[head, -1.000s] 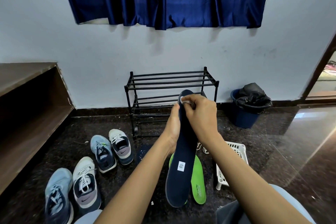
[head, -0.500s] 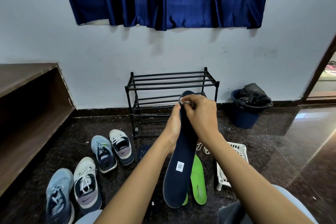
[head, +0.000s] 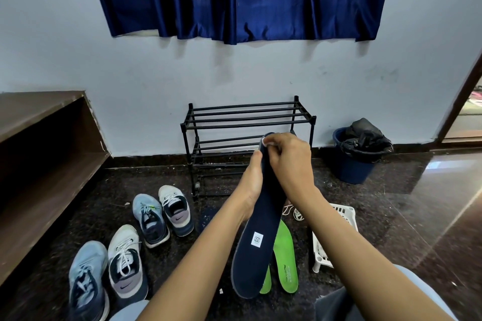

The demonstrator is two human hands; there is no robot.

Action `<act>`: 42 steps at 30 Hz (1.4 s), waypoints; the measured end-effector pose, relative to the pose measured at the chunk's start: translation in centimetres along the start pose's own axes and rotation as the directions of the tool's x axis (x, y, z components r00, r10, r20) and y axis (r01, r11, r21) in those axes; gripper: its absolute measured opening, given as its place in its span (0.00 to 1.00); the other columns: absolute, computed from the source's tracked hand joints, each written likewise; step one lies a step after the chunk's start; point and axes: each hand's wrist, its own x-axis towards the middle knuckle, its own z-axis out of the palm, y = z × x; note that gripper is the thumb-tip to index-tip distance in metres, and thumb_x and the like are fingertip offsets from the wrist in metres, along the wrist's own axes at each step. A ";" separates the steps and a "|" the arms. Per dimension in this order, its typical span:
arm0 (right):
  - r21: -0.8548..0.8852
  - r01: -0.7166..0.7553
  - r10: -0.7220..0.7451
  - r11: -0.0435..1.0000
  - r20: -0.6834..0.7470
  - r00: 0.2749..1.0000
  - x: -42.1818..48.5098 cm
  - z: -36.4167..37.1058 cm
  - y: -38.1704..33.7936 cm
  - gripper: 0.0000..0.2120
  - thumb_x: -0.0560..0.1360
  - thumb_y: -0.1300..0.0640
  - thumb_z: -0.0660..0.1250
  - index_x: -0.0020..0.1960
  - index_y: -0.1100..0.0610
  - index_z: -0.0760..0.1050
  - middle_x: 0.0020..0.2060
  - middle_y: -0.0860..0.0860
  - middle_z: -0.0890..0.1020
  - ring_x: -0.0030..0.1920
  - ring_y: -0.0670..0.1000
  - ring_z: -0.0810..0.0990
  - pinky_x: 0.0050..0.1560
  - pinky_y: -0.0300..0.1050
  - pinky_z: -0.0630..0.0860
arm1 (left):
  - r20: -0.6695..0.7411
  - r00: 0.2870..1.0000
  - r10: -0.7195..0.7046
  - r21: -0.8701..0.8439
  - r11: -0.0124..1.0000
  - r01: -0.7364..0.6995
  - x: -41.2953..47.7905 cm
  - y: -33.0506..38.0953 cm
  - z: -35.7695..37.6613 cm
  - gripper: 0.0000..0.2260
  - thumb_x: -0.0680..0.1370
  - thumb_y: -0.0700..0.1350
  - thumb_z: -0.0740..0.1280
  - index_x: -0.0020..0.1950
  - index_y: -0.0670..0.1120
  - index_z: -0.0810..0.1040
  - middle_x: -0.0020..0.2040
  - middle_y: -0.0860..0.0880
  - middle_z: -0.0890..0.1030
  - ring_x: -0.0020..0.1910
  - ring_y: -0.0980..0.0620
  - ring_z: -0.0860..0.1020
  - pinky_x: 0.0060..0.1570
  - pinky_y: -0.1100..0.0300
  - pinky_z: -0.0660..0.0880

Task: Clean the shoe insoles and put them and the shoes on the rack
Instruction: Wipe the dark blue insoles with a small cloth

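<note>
In front of the black metal shoe rack (head: 245,122), whose bars carry nothing, the navy insole (head: 257,237) is held up off the dark stone floor (head: 391,216), toe end highest, its heel end with a small white label nearest the camera. The left hand (head: 251,182) grips the insole along its left edge, fingers wrapped behind it. The right hand (head: 289,161) has its fingers curled, pinching a small white wipe (head: 266,142) against the toe end. Below the navy insole two green insoles (head: 285,260) lie on the floor, one mostly hidden. Four sneakers (head: 126,263) stand in two pairs on the floor to the left. A white plastic basket (head: 344,216) lies on the right, and a blue bin (head: 352,167) with a black liner stands against the wall beside the rack.
</note>
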 end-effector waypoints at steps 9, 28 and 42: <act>0.084 -0.001 -0.004 0.996 0.055 0.998 -1.9 0.4 -0.9 0.10 0.69 0.66 0.67 0.46 0.57 0.83 0.41 0.53 0.84 0.41 0.53 0.82 0.46 0.48 0.78 | -0.035 0.996 0.078 0.140 0.987 -0.072 0.2 0.5 -1.0 0.24 0.83 0.58 0.49 0.44 0.49 0.80 0.34 0.49 0.83 0.33 0.57 0.81 0.29 0.67 0.75; 0.100 0.010 -0.009 0.995 -0.004 1.000 -1.1 0.5 -0.7 0.10 0.68 0.68 0.67 0.45 0.58 0.83 0.41 0.54 0.84 0.42 0.54 0.82 0.47 0.49 0.78 | 0.040 0.997 0.065 0.035 0.997 -0.067 -0.3 0.4 -0.8 0.23 0.82 0.58 0.52 0.43 0.45 0.80 0.31 0.47 0.82 0.29 0.52 0.81 0.29 0.64 0.75; -0.003 0.068 -0.068 0.998 -0.030 0.997 -0.5 0.7 -0.2 0.09 0.69 0.68 0.66 0.46 0.61 0.82 0.41 0.55 0.83 0.44 0.55 0.81 0.47 0.44 0.74 | 0.040 0.993 0.108 0.119 0.987 -0.112 -0.5 0.3 -0.6 0.23 0.83 0.58 0.52 0.51 0.45 0.81 0.40 0.43 0.83 0.40 0.49 0.82 0.40 0.58 0.77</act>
